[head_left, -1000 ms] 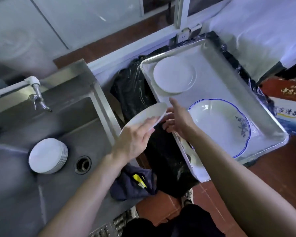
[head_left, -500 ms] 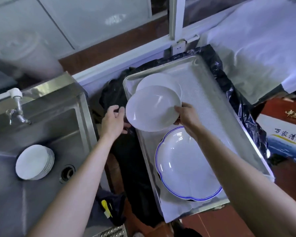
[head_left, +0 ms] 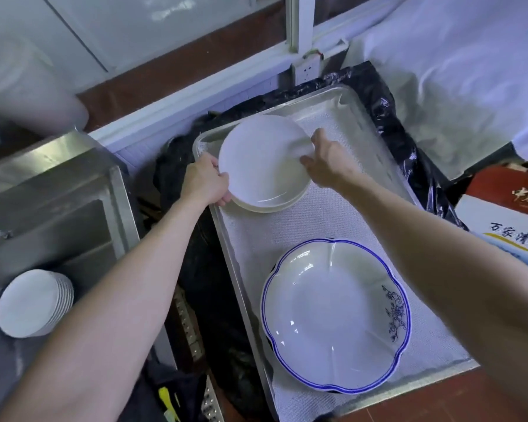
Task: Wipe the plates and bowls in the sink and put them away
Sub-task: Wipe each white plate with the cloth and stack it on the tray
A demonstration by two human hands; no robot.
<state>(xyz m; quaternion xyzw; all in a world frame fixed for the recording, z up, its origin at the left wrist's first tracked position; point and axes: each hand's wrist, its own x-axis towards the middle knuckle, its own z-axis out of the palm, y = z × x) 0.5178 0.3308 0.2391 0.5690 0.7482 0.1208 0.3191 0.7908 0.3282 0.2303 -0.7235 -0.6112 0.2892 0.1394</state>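
A white plate point(head_left: 264, 161) lies on top of another white plate point(head_left: 287, 205) at the far end of the metal tray point(head_left: 375, 123). My left hand point(head_left: 206, 182) grips its left rim. My right hand point(head_left: 323, 161) holds its right rim between thumb and fingers. Nearer to me on the tray's white cloth sits a large blue-rimmed bowl point(head_left: 336, 315). A stack of several white plates point(head_left: 34, 303) stands in the steel sink point(head_left: 73, 226) at the left.
The tray rests on something wrapped in black plastic point(head_left: 409, 141). A printed cardboard box point(head_left: 506, 214) stands to the right, white sheeting behind it. A dark cloth with a yellow item point(head_left: 165, 397) lies on the sink's front edge. A wall socket point(head_left: 305, 71) is behind the tray.
The plate has moved from above the sink edge over to the tray and now lies on the first plate. My left hand has come back onto its rim.
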